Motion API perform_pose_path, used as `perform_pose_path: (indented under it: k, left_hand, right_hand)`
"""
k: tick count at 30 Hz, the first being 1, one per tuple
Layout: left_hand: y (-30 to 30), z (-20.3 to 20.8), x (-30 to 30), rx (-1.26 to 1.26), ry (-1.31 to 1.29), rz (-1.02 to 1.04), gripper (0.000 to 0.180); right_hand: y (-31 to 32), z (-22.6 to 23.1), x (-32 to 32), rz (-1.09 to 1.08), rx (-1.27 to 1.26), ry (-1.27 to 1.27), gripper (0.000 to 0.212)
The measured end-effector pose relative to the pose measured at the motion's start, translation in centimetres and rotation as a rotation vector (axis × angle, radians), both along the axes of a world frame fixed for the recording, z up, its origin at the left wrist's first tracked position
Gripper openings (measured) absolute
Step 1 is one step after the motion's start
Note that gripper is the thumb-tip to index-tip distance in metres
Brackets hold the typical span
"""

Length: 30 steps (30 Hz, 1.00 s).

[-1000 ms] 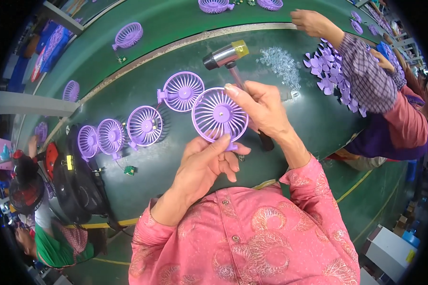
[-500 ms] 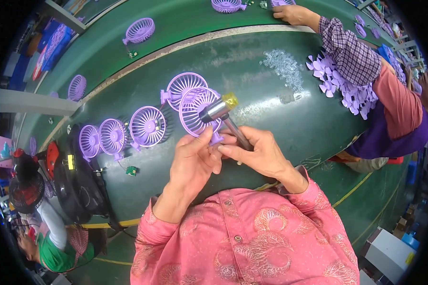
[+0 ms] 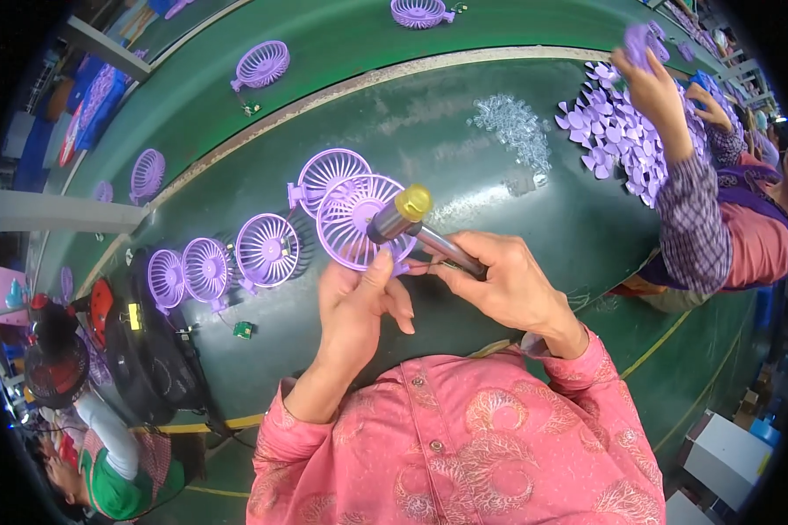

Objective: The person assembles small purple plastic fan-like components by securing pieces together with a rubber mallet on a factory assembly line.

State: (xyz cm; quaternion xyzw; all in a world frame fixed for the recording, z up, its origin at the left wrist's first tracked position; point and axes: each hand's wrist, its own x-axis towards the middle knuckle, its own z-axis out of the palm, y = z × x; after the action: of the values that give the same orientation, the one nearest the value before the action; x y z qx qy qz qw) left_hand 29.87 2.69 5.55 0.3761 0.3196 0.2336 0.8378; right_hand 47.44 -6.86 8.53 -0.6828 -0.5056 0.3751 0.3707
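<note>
Purple fan cage (image 3: 346,223), bladeless, apparently mid-work: left hand (image 3: 350,315) clamped at its lower edge. Over its hub, a hammer (image 3: 401,215); right hand's (image 3: 515,284) fingers closed around the handle. Left of the cage I count three more (image 3: 207,270), also bladeless. Far right: loose blades (image 3: 617,136).

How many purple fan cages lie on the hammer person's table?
4 round purple plastic cages: leftmost cage, second cage, third cage at left; fourth cage partly behind the held cage. Others may be hidden.

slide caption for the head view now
Left hand holds a purple fan grille; right hand grips a yellow-tipped hammer.
</note>
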Motion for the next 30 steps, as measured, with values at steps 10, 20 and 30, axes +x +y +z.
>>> perform_pose_path:
  k: [10,20,30]
  left_hand:
    - [0.0,-0.9,-0.2,-0.123,-0.022,-0.018,0.029]
    - [-0.2,-1.2,-0.3,-0.451,-0.078,-0.077,0.034]
    - [-2.1,-0.1,-2.5,0.401,0.267,-0.179,0.027]
  right_hand:
    - [0.1,0.7,-0.8,-0.105,0.14,-0.116,0.019]
    - [-0.2,-1.5,-3.1,0.17,0.313,-0.548,0.039]
    - [0.4,-1.1,0.3,-0.302,0.098,0.152,0.019]
